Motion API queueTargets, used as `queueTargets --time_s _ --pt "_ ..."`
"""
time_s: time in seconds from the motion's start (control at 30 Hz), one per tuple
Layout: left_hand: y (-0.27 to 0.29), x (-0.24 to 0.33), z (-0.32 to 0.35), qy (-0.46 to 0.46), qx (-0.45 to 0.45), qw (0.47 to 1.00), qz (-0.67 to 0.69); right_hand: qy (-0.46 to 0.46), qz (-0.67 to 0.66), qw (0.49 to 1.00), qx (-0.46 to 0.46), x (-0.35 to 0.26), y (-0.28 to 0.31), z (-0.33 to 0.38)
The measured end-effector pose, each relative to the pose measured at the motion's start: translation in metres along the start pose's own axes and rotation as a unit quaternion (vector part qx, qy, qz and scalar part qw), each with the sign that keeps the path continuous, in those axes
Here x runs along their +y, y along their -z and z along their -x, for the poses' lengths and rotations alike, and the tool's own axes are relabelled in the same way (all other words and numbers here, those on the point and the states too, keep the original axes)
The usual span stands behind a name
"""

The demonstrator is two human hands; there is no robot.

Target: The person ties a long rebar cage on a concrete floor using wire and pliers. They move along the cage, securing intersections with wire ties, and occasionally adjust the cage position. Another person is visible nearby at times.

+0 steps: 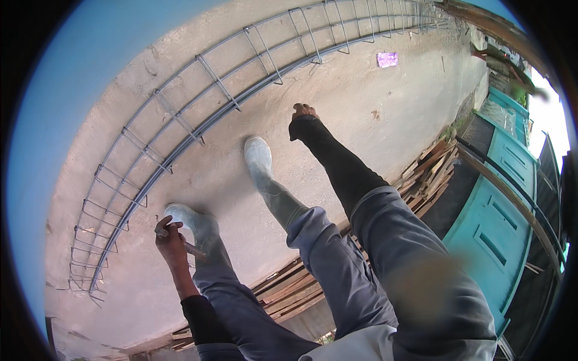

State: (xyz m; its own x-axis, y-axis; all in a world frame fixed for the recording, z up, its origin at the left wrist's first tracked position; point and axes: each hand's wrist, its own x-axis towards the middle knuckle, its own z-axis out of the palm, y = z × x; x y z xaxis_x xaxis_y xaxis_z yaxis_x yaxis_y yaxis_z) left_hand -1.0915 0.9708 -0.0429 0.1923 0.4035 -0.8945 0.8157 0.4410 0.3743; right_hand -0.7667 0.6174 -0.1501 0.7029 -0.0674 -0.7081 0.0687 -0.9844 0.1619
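Note:
My left hand (170, 239) is closed around a thin metal rod-like tool (191, 247) and hangs beside my left boot (191, 220). My right hand (303, 112) reaches forward over the concrete ground with its fingers curled; nothing shows in it. My right boot (260, 157) steps ahead of the left one. A long steel rebar cage (198, 114) lies on the concrete along the blue wall, a short way from both hands.
The blue wall (78, 66) runs along the left. A stack of wooden planks (430, 174) lies at the right, beside a teal metal gate (503, 210). A purple scrap of paper (387, 59) lies on the concrete (349, 102) farther ahead.

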Motion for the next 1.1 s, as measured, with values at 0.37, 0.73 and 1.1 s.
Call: queueTargets --time_s 0.37,0.73,1.1 --pt "-0.047 -0.050 -0.077 0.100 0.093 0.986 0.093 0.240 0.149 0.940 0.189 0.018 0.040 -0.145" --pt "0.009 -0.118 -0.220 0.142 0.173 0.914 0.338 0.273 0.302 0.913 0.017 -0.005 0.034 -0.182" --pt "0.012 -0.136 -0.203 0.029 0.148 0.983 0.104 0.283 0.295 0.909 -0.087 0.045 0.009 -0.158"
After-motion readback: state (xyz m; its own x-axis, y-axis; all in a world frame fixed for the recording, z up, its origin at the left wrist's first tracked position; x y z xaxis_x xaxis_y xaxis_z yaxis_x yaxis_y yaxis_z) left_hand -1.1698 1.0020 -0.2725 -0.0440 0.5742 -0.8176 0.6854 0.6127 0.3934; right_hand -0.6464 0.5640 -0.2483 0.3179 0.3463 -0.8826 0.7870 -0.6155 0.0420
